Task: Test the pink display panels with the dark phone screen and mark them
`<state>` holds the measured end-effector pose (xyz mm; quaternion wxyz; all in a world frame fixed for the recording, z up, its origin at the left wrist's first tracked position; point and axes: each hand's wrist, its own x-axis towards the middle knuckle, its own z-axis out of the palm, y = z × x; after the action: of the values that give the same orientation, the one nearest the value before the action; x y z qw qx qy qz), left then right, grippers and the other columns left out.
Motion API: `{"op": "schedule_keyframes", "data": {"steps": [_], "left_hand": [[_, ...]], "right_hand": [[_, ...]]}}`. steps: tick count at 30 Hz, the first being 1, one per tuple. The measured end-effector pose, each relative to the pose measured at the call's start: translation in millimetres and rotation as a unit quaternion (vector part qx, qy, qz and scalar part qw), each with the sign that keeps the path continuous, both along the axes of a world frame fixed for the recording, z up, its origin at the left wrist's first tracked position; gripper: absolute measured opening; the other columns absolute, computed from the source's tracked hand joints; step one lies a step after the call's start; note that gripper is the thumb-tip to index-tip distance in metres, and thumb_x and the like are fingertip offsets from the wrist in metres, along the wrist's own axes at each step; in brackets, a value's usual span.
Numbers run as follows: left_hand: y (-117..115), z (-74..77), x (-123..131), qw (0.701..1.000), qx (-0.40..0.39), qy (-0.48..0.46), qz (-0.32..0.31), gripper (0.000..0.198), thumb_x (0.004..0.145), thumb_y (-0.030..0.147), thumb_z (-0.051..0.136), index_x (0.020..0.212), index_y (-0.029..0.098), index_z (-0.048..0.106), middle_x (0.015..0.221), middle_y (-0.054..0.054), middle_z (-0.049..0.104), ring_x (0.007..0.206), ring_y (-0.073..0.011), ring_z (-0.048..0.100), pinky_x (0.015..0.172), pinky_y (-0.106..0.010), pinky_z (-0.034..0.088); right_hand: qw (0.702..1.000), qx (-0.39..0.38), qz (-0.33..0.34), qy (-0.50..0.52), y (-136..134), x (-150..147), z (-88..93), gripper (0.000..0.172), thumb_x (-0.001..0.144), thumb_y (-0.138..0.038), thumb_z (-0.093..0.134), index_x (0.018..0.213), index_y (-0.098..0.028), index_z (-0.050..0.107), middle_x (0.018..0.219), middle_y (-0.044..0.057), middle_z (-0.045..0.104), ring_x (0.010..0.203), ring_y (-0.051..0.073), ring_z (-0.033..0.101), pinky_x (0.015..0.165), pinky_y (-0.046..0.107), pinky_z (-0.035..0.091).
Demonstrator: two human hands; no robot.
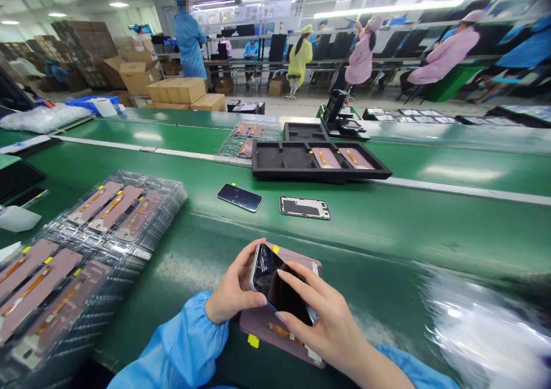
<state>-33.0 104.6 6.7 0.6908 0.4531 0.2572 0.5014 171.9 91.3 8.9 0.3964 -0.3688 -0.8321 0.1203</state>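
A dark glass phone (278, 283) is held over a pink-backed panel (258, 326) on the green counter (379, 234). It is clamped between the left hand (235, 286) and the right hand (322, 320), with the hands close together at its edges and face. Farther along the counter, a black phone (239, 197) and a metal frame (305, 207) are laid just apart, below a black foam tray (316, 159). Stacked plastic trays (116, 211) holding pink panels are placed to the left.
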Motion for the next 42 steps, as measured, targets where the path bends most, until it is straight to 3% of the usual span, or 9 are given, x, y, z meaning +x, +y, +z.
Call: {"op": "schedule_keyframes", "data": {"steps": [11,20,27,37,42], "left_hand": [[-1.5,6.8,-0.6,0.999,0.035,0.018,-0.01,0.08,0.068,0.041,0.083,0.139,0.034,0.047,0.143,-0.007,0.05,0.132,-0.0313,0.045,0.109,-0.038,0.036],[-1.1,7.1,-3.1,0.997,0.058,0.025,-0.035,0.08,0.069,0.039,0.083,0.14,0.036,0.046,0.142,-0.007,0.051,0.132,-0.0294,0.045,0.112,-0.039,0.033],[-1.7,8.9,-3.2,0.997,0.054,0.013,-0.047,0.081,0.068,0.037,0.084,0.14,0.036,0.046,0.142,-0.007,0.051,0.132,-0.0288,0.046,0.111,-0.039,0.034],[-3.7,2.3,-3.8,0.998,0.031,0.012,-0.047,0.085,0.065,0.039,0.085,0.14,0.036,0.045,0.144,-0.008,0.05,0.135,-0.0315,0.042,0.115,-0.046,0.027],[-5.2,1.6,-1.2,0.999,0.013,0.005,-0.042,0.085,0.067,0.039,0.085,0.142,0.033,0.045,0.15,-0.008,0.044,0.14,-0.0326,0.035,0.116,-0.044,0.027]], "right_hand": [[0.999,0.051,0.005,-0.013,-1.0,1.6,2.2,0.045,0.088,-0.034,0.061,0.129,-0.015,0.056,0.126,0.02,0.059,0.111,0.029,0.062,0.082,0.04,0.058],[0.998,0.035,0.043,-0.002,-0.9,-0.1,4.8,0.05,0.09,-0.031,0.058,0.136,-0.016,0.047,0.134,0.019,0.052,0.121,0.03,0.054,0.088,0.043,0.054],[0.998,0.036,0.052,-0.011,-1.9,2.4,3.5,0.05,0.089,-0.03,0.061,0.135,-0.014,0.049,0.135,0.019,0.052,0.124,0.03,0.051,0.092,0.045,0.052],[0.997,0.042,0.06,-0.028,-1.7,5.0,10.8,0.054,0.093,-0.047,0.055,0.135,-0.014,0.049,0.134,0.021,0.055,0.124,0.03,0.052,0.093,0.045,0.053],[0.998,0.05,0.032,-0.031,-3.1,4.4,11.6,0.055,0.089,-0.044,0.062,0.136,-0.017,0.051,0.131,0.02,0.059,0.12,0.032,0.057,0.093,0.049,0.053]]}}
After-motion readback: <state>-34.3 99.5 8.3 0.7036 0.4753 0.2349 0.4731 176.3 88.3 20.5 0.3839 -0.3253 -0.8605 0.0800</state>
